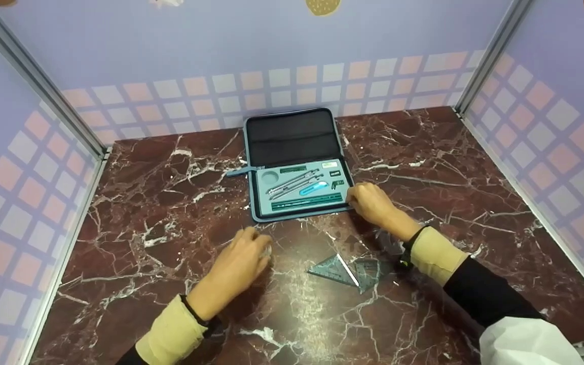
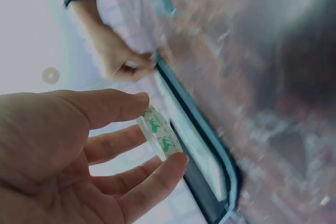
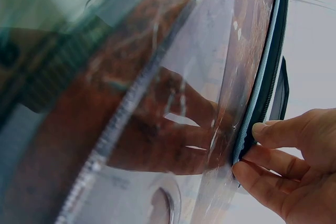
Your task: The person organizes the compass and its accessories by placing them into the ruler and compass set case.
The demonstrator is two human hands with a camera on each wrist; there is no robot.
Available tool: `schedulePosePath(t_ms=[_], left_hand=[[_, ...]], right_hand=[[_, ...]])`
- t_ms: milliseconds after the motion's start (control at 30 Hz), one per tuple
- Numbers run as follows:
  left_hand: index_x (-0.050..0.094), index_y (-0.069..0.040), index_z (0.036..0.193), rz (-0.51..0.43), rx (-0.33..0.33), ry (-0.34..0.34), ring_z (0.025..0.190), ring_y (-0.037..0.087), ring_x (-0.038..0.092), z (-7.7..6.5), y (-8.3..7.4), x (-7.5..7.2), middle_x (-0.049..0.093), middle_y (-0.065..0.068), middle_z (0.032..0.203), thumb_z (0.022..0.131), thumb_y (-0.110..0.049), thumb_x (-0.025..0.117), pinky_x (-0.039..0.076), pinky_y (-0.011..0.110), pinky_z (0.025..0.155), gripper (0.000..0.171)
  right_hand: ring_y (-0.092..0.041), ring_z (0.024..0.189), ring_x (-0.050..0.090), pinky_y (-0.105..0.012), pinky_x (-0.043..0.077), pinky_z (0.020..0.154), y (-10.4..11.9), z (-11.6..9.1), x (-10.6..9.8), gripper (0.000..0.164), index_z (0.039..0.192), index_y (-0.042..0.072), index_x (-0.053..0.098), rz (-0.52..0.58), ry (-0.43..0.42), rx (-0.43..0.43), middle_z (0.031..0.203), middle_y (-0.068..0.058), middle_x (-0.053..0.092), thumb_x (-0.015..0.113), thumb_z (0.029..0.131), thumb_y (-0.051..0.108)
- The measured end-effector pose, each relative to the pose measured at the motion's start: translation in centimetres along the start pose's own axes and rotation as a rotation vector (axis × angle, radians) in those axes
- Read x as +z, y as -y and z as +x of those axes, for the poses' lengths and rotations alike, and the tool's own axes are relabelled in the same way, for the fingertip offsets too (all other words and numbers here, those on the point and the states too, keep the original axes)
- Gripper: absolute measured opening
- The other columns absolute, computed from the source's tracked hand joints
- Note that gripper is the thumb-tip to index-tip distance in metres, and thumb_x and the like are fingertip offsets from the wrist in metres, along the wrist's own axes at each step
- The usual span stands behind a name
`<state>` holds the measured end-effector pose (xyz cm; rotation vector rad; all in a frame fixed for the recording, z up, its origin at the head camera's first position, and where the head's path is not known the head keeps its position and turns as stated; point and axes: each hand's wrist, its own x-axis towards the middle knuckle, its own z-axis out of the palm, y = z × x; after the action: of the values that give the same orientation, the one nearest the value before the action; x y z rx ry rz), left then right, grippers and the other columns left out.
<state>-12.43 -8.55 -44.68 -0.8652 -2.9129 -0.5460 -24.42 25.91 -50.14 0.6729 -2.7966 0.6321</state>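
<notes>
My left hand (image 1: 236,263) is held over the table in front of the case, pinching a small clear roll of tape with green print (image 2: 161,133) between thumb and fingertips. A blue zip case (image 1: 302,216) lies unfolded, its dark lid leaning back toward the wall. My right hand (image 1: 373,205) pinches the case's front right corner, thumb on the zipper edge (image 3: 257,106) in the right wrist view. In the case's tray sit compasses (image 1: 294,185), a green ruler (image 1: 306,202), a bright blue piece (image 1: 314,188) and a white eraser (image 1: 329,165). One round recess (image 1: 270,177) holds nothing.
Two transparent set squares, one at left (image 1: 331,269) and one at right (image 1: 370,274), lie on the marbled table (image 1: 170,284) before my right forearm. Clear plastic also fills much of the right wrist view. Patterned panels (image 1: 282,86) enclose the table's back and sides.
</notes>
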Motion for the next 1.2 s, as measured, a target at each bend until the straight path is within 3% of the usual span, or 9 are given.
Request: schedulePosePath(t_ms=[167,333,533,767,1200], left_hand=[[0.069,-0.001,0.121,-0.017,-0.006,-0.072,0.099,0.030,0.060,0.7,0.3,-1.8,0.060,0.018,0.113,0.091,-0.008,0.078,0.059,0.036,0.077,0.032],[0.068,0.002,0.124,-0.015,-0.002,-0.112,0.101,0.033,0.059,1.6,0.8,-2.5,0.058,0.019,0.112,0.092,-0.008,0.077,0.058,0.042,0.081,0.036],[0.067,0.003,0.128,-0.031,-0.037,-0.086,0.106,0.034,0.059,3.1,1.5,-3.1,0.058,0.021,0.116,0.093,-0.009,0.076,0.055,0.045,0.090,0.038],[0.062,0.001,0.136,-0.059,-0.102,-0.073,0.104,0.035,0.058,5.5,2.5,-3.2,0.058,0.022,0.118,0.097,-0.013,0.072,0.054,0.047,0.089,0.043],[0.062,0.003,0.132,-0.136,-0.206,-0.033,0.120,0.040,0.058,10.5,4.4,-3.2,0.056,0.025,0.130,0.099,-0.020,0.071,0.048,0.050,0.101,0.041]], right_hand=[[-0.038,0.079,0.070,-0.052,0.058,0.073,0.1,0.0,0.0,0.015,0.079,0.002,0.074,-0.002,0.000,0.009,0.084,-0.017,0.073,0.067,0.077,-0.011],[-0.038,0.077,0.070,-0.052,0.057,0.072,0.2,0.1,0.1,0.014,0.078,0.002,0.073,0.003,-0.002,0.007,0.083,-0.016,0.073,0.067,0.078,-0.010],[-0.039,0.078,0.070,-0.052,0.057,0.072,0.1,-0.1,0.0,0.013,0.079,0.002,0.073,0.003,-0.008,-0.007,0.083,-0.017,0.073,0.068,0.078,-0.011],[-0.039,0.078,0.070,-0.053,0.057,0.072,0.0,-0.1,0.1,0.011,0.079,0.001,0.073,-0.006,-0.013,-0.024,0.083,-0.017,0.072,0.070,0.080,-0.010],[-0.039,0.082,0.069,-0.053,0.057,0.077,0.2,-0.1,0.0,0.010,0.080,0.002,0.073,-0.009,0.007,0.009,0.085,-0.017,0.072,0.071,0.080,-0.008]])
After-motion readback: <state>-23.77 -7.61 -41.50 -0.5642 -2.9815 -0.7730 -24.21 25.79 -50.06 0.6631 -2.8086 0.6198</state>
